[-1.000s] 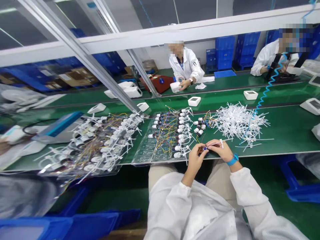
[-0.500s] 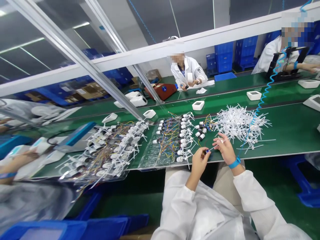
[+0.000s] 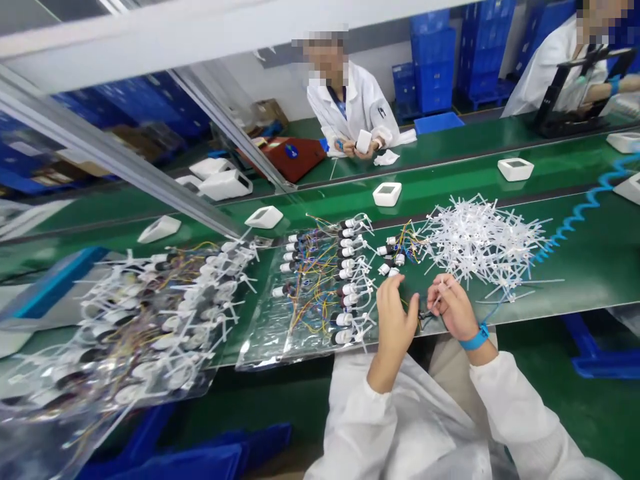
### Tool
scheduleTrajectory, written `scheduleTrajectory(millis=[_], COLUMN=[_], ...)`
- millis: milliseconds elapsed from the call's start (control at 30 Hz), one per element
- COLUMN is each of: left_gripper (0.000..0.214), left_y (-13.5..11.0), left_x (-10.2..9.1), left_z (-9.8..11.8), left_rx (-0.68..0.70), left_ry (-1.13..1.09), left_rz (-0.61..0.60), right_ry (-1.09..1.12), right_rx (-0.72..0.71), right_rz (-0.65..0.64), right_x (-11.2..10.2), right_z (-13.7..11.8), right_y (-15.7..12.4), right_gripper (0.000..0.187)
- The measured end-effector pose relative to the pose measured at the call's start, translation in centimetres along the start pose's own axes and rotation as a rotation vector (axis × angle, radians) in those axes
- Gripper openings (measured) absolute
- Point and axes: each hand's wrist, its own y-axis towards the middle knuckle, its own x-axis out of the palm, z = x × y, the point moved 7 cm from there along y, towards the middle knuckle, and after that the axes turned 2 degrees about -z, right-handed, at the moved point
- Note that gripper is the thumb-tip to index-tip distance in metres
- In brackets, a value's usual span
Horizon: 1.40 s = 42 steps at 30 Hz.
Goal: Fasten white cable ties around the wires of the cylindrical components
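Note:
My left hand [image 3: 395, 323] is open at the bench's front edge, thumb and fingers apart, just below a small cluster of white-and-black cylindrical parts with coloured wires [image 3: 395, 257]. My right hand [image 3: 455, 310] is closed in a pinch on a thin white cable tie [image 3: 437, 288], partly hidden by the fingers. Dark wires [image 3: 425, 317] hang between my two hands; I cannot tell what they join to. Beyond my right hand lies a big heap of white cable ties [image 3: 483, 240].
To my left, wired cylinders with cable ties lie in rows on clear plastic [image 3: 270, 340], and a larger pile [image 3: 150, 320] lies farther left. White housings [image 3: 387, 194] sit along the green belt. A coiled blue cord [image 3: 575, 217] hangs right. A co-worker [image 3: 350, 100] sits opposite.
My left hand has opened out of its pinch on a small part with blue on it. My right hand keeps its pinch on the cable tie. The camera view has shifted closer.

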Motion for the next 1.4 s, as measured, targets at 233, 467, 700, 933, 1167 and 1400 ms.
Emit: scheduleTrajectory(millis=[233,467,700,933,1167,1400], left_gripper=[0.032,0.02,0.03,0.027,0.027,0.015], left_y=[1.2,1.4,1.3,0.6,0.4,0.9], left_x=[1.6,1.5,0.8,0.4,1.5,1.6], left_z=[-2.0,-2.5,-2.0,-0.6,-0.9,-0.7], left_rx=[-0.087,-0.123,-0.087,0.003,-0.089,-0.14], left_ry=[0.087,0.014,-0.191,-0.435,-0.581,-0.598], left_rz=[-0.052,-0.071,-0.05,-0.15,-0.274,-0.349], right_ry=[-0.088,-0.174,-0.217,-0.26,-0.205,-0.186], right_rx=[0.073,0.073,0.041,-0.017,-0.12,-0.119], right_rz=[0.031,0.038,0.076,0.091,0.119,0.101], right_x=[0.3,-0.2,-0.3,-0.2,-0.2,0.1], right_z=[-0.1,0.3,-0.2,-0.9,-1.3,-1.3], right_y=[0.1,0.1,0.3,0.1,0.1,0.2], right_gripper=[0.049,0.043,0.037,0.035,0.038,0.034])
